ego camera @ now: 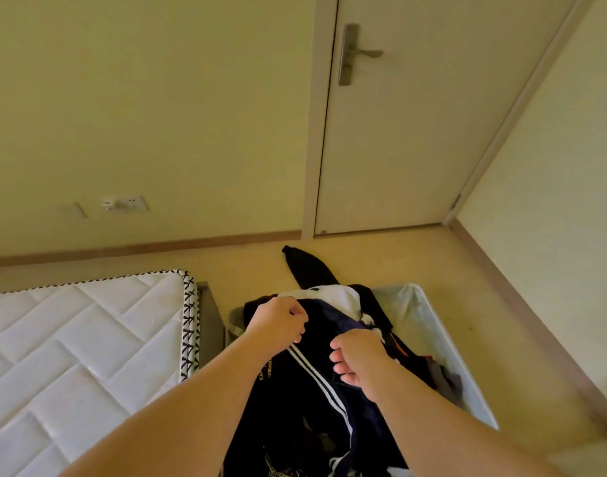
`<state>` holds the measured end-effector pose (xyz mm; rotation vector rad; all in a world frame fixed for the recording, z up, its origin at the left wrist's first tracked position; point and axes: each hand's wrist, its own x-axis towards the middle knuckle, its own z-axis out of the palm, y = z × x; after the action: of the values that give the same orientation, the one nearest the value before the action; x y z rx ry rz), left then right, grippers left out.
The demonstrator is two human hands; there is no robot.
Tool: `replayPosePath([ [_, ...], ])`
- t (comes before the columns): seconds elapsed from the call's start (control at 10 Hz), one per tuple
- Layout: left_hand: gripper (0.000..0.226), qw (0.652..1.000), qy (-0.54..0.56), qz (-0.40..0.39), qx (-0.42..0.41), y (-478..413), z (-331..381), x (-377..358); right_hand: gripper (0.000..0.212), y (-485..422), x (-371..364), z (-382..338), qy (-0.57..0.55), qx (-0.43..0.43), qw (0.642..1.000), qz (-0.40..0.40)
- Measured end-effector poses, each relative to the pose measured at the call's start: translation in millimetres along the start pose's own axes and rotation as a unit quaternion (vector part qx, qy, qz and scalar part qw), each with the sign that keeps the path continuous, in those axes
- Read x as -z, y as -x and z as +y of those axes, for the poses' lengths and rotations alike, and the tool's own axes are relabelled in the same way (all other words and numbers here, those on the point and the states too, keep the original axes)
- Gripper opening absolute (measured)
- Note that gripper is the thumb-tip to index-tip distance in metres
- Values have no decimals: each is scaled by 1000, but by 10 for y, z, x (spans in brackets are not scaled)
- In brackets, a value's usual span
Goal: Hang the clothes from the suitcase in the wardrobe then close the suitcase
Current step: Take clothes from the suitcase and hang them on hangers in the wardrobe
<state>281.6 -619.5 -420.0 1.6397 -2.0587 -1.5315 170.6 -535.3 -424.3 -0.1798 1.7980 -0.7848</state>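
Both my hands are curled into fists on the dark garment (288, 418), a little apart from each other. My left hand (281, 321) pinches the soft cloth where three thin white stripes begin. My right hand (357, 356) bunches the cloth just beside it, knuckles up. The fabric looks smooth and slightly shiny, navy to black, and the stripes run down it in a long diagonal towards me. There is some small yellow lettering near my left wrist, but I cannot read it.

The garment lies on top of the heap in the open suitcase (419, 315), which sits on the floor (467, 287) right in front of me. Its walls are straight and lined in pale, wrinkled cloth. A white piece of clothing (329, 297) lies crumpled beyond my hands, and more dark clothes fill the right side. A long black strip of cloth (309, 266) trails out over the far edge onto the floor.

To my left is a quilted white mattress (71, 339) with black cross-stitching along its edge. Ahead is a plain pale door (398, 149) with a flat metal lever handle (360, 53).
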Motion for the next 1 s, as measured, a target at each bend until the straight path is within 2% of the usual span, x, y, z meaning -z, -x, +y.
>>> replayPosePath([
  [0.1,16,1000,-1,-19,9,-303,-103,-107,22,-254,-11,105,5,6,999,43],
  [0.5,19,990,-27,-107,92,-1303,-1146,-865,25,-1620,-124,934,29,-107,990,83],
  [0.6,19,984,-23,-125,126,-1505,-1504,-1154,19,-2000,-168,1266,36,-145,984,102],
  [0.8,21,971,-8,-135,197,-1840,-2188,-1719,17,-2697,-198,1892,108,-172,974,102],
  [1.0,21,960,-16,-149,236,-1955,-2747,-2168,18,-3285,-151,2426,199,-163,962,93],
])
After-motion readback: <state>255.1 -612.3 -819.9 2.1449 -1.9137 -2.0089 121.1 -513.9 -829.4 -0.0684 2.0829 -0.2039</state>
